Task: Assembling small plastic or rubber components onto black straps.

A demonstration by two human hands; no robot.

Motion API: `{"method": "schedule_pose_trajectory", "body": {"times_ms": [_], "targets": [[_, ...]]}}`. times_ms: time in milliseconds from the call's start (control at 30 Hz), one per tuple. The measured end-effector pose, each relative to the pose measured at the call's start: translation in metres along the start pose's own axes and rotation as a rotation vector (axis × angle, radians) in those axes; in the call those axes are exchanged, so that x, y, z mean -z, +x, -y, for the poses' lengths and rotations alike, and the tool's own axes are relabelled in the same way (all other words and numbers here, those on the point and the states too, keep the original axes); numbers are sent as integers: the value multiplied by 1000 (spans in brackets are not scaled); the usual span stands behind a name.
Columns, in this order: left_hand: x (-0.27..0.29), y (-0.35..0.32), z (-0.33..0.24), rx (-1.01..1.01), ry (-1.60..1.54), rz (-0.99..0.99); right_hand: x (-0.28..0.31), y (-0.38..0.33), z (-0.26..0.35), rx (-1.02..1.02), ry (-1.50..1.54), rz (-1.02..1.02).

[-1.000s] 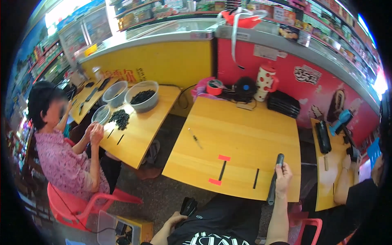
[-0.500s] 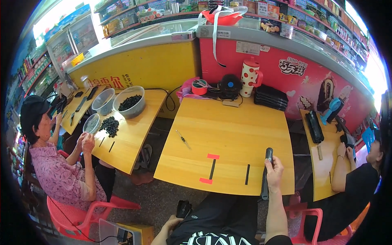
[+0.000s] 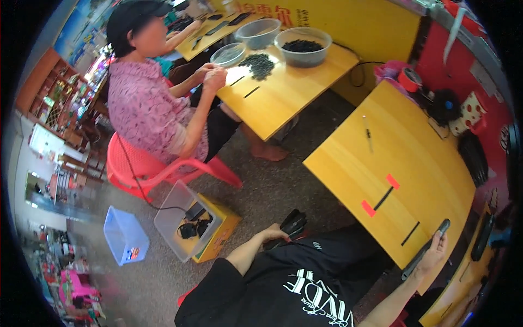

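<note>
Our left hand [image 3: 275, 233] is closed on a black bundle [image 3: 294, 222] beside our lap, its free end pointing forward and right. Our right hand [image 3: 432, 256] grips a dark bar [image 3: 416, 264] at the table's [image 3: 348, 158] near right edge — long axis slanting, far end pointing away and rightward. Left of it we see a black strip [image 3: 410, 233], then red tape [image 3: 392, 181] — and, farther, a pen [image 3: 369, 135].

Left arm [image 3: 242, 257], black-sleeved above, bare below, bent at the elbow; bare left hand [image 3: 275, 234] at its end, closed in a grip, partly hidden. Bare right forearm [image 3: 395, 298], slanting upward and rightward; bare right hand [image 3: 432, 252], curled in a grip.
</note>
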State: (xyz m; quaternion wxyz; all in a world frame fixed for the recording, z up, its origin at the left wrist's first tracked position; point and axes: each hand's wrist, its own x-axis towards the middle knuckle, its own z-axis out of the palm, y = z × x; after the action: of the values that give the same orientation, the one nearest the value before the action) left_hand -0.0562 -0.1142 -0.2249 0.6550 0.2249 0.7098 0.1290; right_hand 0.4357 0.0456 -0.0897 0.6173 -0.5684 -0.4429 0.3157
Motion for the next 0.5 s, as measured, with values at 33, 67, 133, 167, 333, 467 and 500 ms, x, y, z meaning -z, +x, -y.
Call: {"method": "schedule_pose_trajectory", "body": {"times_ms": [33, 67, 133, 167, 333, 467, 500], "targets": [[-1, 9, 12, 16, -19, -15, 0, 1, 0, -3, -9, -5], [1, 26, 29, 15, -5, -30, -1, 2, 1, -6, -19, -12], [-1, 29, 34, 18, 5, -47, -3, 0, 7, -41, 18, 18], [0, 30, 37, 13, -3, -11, -2, 0, 4, -45, 5, 15], [1, 21, 25, 27, 38, 50, -8, -3, 13, -37, -13, 7], [-1, 19, 23, 37, 63, 26, -10, -5, 18, -45, -30, -11], [-1, 23, 22, 52, 75, 10, -9, -4, 15, -35, -14, -8]]}}
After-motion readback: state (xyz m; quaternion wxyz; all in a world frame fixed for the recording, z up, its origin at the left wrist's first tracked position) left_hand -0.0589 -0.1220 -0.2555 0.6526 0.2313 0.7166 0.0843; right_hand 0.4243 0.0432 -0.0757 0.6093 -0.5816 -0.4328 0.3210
